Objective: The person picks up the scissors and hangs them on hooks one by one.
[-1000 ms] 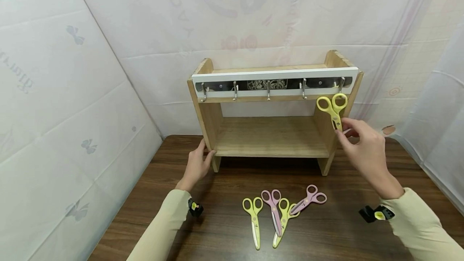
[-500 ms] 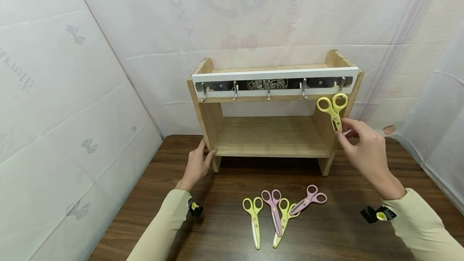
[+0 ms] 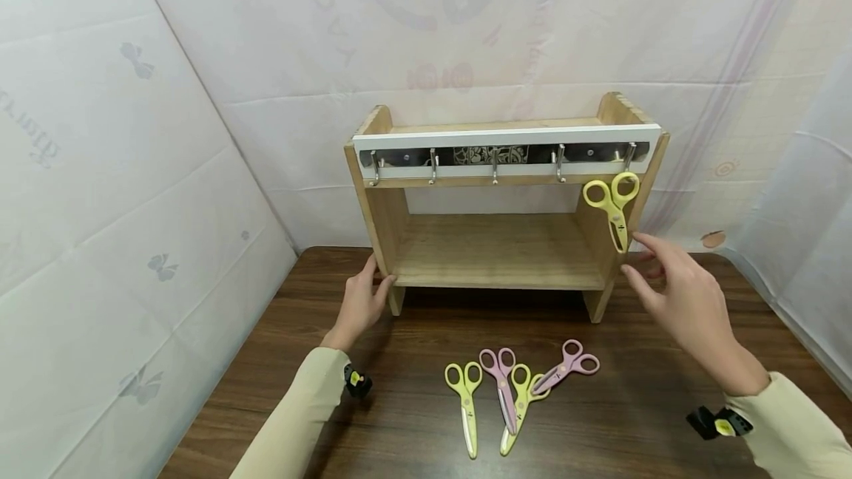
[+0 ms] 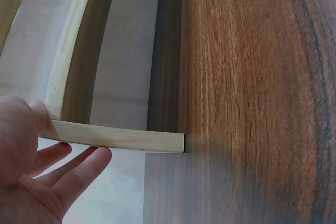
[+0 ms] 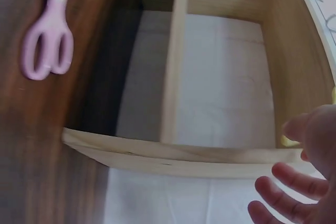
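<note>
Yellow scissors (image 3: 616, 219) hang by a handle loop from the rightmost hook of the metal hook rail (image 3: 407, 158), blades down. Just below and right of their tip is my right hand (image 3: 692, 305), thumb and fingers spread apart and holding nothing. In the right wrist view that hand's fingertips (image 5: 275, 188) are beside the shelf's side panel. My left hand (image 3: 359, 303) grips the lower left side panel of the wooden shelf (image 3: 499, 246). Thumb on the front edge, fingers along the outer face, as the left wrist view shows (image 4: 86, 174).
On the brown table (image 3: 399, 405), before the shelf, lie yellow scissors (image 3: 467, 412) on the left. Pink scissors (image 3: 502, 383) cross over another yellow pair (image 3: 521, 409). A second pink pair (image 3: 566, 368) points its blades toward them. White patterned cloth (image 3: 299, 43) hangs behind.
My right hand has let go of the yellow scissors' blades and moved down and right. The scissors stay hanging on the hook. The left hand has kept its hold.
</note>
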Demonstrator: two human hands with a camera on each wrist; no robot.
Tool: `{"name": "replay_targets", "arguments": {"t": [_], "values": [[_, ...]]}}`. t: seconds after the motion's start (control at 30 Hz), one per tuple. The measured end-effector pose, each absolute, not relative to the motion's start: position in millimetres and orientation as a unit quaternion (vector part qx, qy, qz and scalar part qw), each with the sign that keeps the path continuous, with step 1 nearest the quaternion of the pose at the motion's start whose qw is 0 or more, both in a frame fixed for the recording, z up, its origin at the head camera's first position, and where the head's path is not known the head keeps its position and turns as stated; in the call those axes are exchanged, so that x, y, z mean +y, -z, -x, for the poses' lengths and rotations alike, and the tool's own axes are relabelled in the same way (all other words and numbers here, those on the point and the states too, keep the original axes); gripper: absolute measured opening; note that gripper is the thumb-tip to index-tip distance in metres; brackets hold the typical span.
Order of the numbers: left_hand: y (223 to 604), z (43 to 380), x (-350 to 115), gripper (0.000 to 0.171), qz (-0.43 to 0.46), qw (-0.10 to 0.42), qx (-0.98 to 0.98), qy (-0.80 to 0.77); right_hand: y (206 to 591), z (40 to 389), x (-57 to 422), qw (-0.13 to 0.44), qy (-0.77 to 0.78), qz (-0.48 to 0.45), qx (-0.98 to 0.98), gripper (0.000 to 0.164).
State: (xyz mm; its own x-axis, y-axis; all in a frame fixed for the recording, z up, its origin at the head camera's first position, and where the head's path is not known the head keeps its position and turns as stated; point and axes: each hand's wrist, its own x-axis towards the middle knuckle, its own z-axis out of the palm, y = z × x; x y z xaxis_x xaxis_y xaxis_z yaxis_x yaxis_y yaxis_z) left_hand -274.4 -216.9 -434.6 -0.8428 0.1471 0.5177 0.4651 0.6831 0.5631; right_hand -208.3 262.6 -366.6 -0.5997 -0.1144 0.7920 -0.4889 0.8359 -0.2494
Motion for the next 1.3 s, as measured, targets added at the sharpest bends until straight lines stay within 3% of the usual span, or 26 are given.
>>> {"name": "replay_targets", "arguments": {"t": [0.33, 1.3], "values": [[435, 275, -217, 0.05, 0.17, 0.221, -0.892, 0.355, 396, 186, 247, 0.363, -0.221, -0.165, -0.89, 0.054], [436, 274, -216, 0.05, 0.167, 0.235, -0.891, 0.351, 453, 164, 192, 0.069, -0.19, -0.179, -0.963, 0.034]]}}
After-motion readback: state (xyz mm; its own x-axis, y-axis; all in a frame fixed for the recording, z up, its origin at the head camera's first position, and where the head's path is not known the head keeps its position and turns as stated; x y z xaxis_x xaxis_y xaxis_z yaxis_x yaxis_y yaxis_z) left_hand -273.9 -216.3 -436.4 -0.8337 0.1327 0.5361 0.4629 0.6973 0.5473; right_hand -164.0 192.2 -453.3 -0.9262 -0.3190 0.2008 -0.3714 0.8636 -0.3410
